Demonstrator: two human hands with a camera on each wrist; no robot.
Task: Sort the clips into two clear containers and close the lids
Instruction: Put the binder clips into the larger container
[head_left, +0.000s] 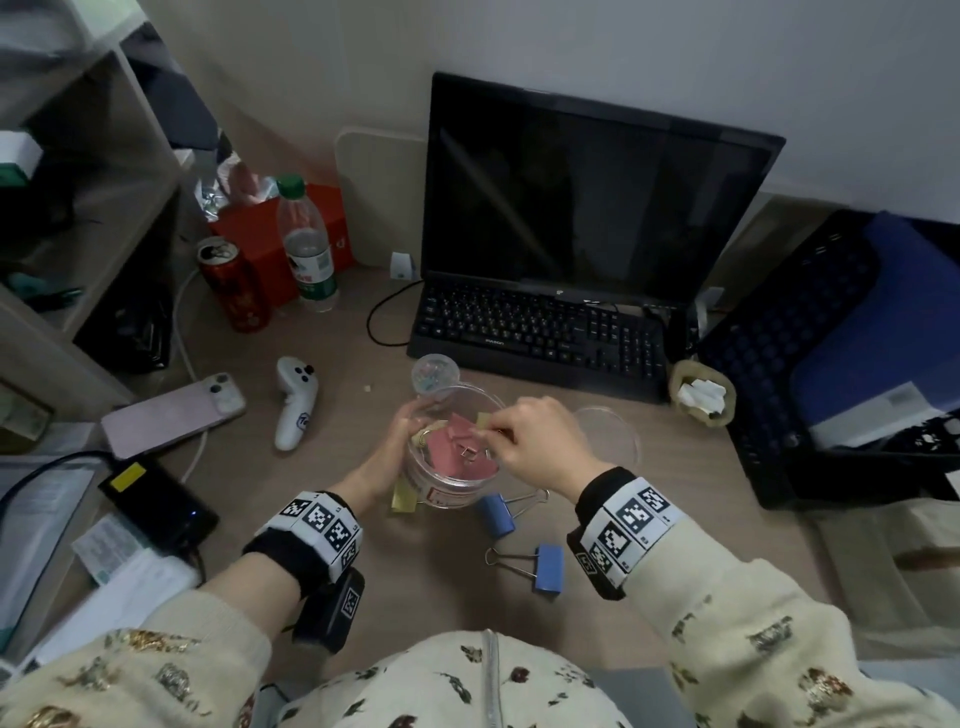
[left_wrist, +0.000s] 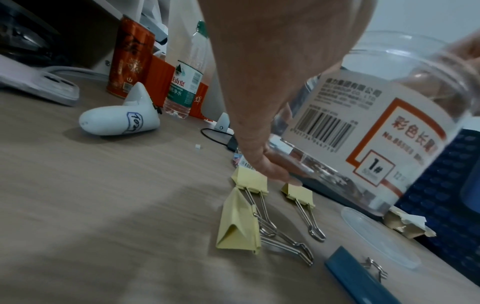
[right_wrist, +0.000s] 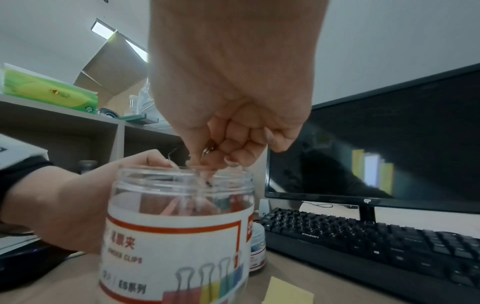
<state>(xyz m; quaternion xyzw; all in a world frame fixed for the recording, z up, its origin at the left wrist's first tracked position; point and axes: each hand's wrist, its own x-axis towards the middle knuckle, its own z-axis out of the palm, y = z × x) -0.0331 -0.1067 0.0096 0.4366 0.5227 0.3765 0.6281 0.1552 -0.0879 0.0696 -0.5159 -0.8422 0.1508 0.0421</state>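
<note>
A large clear jar (head_left: 451, 470) with a white and orange label stands open at the desk's centre, with pink binder clips (head_left: 462, 447) inside. My left hand (head_left: 408, 434) grips the jar's left wall. Over the jar's mouth my right hand (head_left: 496, 432) pinches the wire handle of a yellow clip (head_left: 483, 420); in the right wrist view the fingers (right_wrist: 228, 160) dip just inside the rim (right_wrist: 182, 174). Two blue clips (head_left: 496, 515) (head_left: 549, 569) lie in front of the jar. Yellow clips (left_wrist: 240, 222) (left_wrist: 299, 191) lie at its left foot. A small clear container (head_left: 435, 375) with small clips stands behind the jar.
A clear lid (head_left: 615, 439) lies right of the jar. Keyboard (head_left: 540, 338) and monitor (head_left: 587, 197) stand behind. A white controller (head_left: 295, 402), phone (head_left: 174, 413), red can (head_left: 234, 286) and bottle (head_left: 306, 244) are at left. A black crate (head_left: 831, 364) is at right.
</note>
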